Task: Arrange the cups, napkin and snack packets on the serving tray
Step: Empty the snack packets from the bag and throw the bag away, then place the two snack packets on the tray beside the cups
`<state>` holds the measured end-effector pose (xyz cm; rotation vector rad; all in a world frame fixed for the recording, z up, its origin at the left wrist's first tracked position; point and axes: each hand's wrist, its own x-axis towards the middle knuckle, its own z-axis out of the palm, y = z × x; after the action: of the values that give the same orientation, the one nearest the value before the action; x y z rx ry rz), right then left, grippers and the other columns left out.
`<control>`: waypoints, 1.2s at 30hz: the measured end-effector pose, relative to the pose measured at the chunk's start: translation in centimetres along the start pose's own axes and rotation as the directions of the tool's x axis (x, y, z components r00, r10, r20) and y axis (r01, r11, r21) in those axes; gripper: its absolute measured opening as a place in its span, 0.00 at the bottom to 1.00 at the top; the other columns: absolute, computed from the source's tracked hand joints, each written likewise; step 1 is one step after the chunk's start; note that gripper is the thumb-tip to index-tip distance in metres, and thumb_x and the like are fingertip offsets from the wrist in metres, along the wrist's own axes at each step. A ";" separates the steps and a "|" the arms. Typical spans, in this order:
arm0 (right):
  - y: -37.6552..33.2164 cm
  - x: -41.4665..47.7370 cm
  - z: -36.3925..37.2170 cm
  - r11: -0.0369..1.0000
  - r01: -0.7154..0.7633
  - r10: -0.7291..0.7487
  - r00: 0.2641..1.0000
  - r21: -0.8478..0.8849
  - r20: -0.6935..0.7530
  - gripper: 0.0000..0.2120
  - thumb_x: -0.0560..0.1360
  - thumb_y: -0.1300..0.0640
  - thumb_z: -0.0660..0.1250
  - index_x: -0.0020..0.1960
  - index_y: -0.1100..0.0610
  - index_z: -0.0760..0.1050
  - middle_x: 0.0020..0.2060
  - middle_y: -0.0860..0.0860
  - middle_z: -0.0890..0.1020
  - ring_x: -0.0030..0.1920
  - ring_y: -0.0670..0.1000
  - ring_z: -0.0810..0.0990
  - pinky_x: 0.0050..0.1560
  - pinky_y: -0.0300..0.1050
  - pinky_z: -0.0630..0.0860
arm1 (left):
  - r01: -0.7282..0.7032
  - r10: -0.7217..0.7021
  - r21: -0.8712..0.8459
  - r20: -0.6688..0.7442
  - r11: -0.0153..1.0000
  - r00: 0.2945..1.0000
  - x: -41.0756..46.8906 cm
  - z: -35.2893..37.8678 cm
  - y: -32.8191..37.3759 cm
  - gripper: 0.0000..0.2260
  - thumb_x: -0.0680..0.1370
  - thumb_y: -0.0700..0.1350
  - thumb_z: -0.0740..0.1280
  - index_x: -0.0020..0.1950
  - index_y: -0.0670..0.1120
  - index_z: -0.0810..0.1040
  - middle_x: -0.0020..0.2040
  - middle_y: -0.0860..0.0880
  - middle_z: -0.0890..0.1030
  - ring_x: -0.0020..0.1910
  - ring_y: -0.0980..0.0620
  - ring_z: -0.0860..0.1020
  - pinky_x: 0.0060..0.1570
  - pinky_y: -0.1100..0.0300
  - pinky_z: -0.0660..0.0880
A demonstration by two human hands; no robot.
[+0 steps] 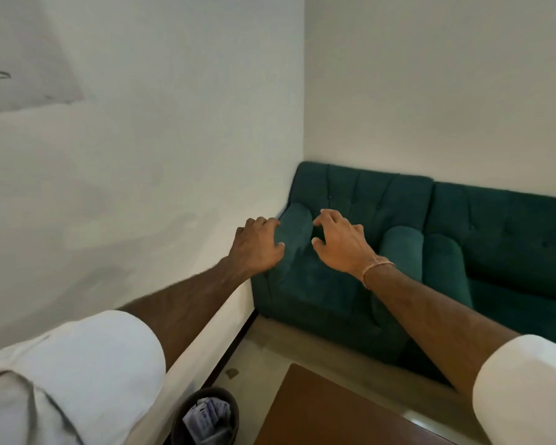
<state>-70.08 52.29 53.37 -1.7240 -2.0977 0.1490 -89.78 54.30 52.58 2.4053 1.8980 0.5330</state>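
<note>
Neither grip holds anything — left hand (257, 247) and right hand (342, 244) hover loosely spread. No cups, napkin or packets show — handling can't be judged.

Both arms stretched forward, white sleeves pushed up. Left hand (256, 246) and right hand (341, 244) held near each other in front of the sofa (482, 226), palms down, fingers loosely curled, holding nothing. Thread band on right wrist.
</note>
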 end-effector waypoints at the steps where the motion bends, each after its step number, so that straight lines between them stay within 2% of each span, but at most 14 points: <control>1: 0.9 -1.0 -1.8 1.000 0.000 0.000 1.000 -0.001 -0.006 0.21 0.79 0.52 0.63 0.70 0.54 0.68 0.74 0.51 0.67 0.67 0.56 0.74 0.67 0.59 0.65 | -0.007 0.007 0.005 0.000 1.000 1.000 -0.4 -0.8 2.1 0.24 0.76 0.53 0.65 0.71 0.48 0.71 0.68 0.45 0.76 0.66 0.43 0.72 0.64 0.47 0.69; 6: 5.5 -6.0 -9.7 1.000 0.024 -0.025 0.999 -0.014 -0.034 0.21 0.79 0.50 0.63 0.70 0.54 0.68 0.73 0.51 0.67 0.67 0.56 0.74 0.68 0.59 0.63 | -0.030 0.030 0.008 -0.001 1.000 1.000 -2.4 -3.6 11.6 0.26 0.76 0.54 0.66 0.73 0.50 0.70 0.69 0.46 0.75 0.67 0.43 0.72 0.65 0.46 0.69; 12: 11.5 -11.8 -16.2 1.000 -0.013 0.012 0.998 -0.011 -0.063 0.22 0.79 0.49 0.63 0.71 0.54 0.67 0.74 0.51 0.67 0.70 0.56 0.72 0.70 0.59 0.61 | -0.109 0.110 -0.041 0.019 0.993 0.994 -4.7 -4.2 21.4 0.27 0.75 0.53 0.68 0.74 0.50 0.69 0.70 0.47 0.74 0.69 0.45 0.71 0.68 0.45 0.69; 21: 21.0 -20.5 -21.0 0.981 -0.194 0.192 0.976 -0.010 -0.105 0.22 0.79 0.48 0.63 0.71 0.53 0.67 0.73 0.51 0.68 0.69 0.54 0.72 0.68 0.58 0.62 | -0.270 0.275 -0.054 0.121 0.961 0.954 -6.3 -0.1 32.7 0.27 0.76 0.54 0.67 0.74 0.51 0.68 0.71 0.47 0.73 0.70 0.45 0.69 0.69 0.43 0.67; 27: 28.7 -28.5 -21.0 0.928 -0.373 0.369 0.923 -0.022 -0.110 0.21 0.80 0.47 0.63 0.70 0.53 0.68 0.72 0.50 0.69 0.68 0.55 0.73 0.67 0.58 0.63 | -0.392 0.400 -0.081 0.233 0.916 0.886 -8.1 6.3 40.0 0.26 0.76 0.55 0.67 0.73 0.52 0.69 0.70 0.49 0.74 0.69 0.46 0.69 0.67 0.44 0.68; 36: 44.6 -46.5 -18.2 0.755 -0.655 0.655 0.754 0.012 -0.041 0.23 0.80 0.47 0.63 0.72 0.54 0.66 0.74 0.52 0.67 0.71 0.55 0.71 0.70 0.60 0.61 | -0.532 0.552 -0.179 0.429 0.828 0.715 -15.5 20.7 55.6 0.26 0.77 0.54 0.68 0.73 0.51 0.69 0.71 0.48 0.73 0.70 0.46 0.70 0.69 0.43 0.68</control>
<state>-15.74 14.57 43.06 -2.3739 -1.3614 0.3063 -34.80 29.24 42.23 2.7223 0.9635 -0.0230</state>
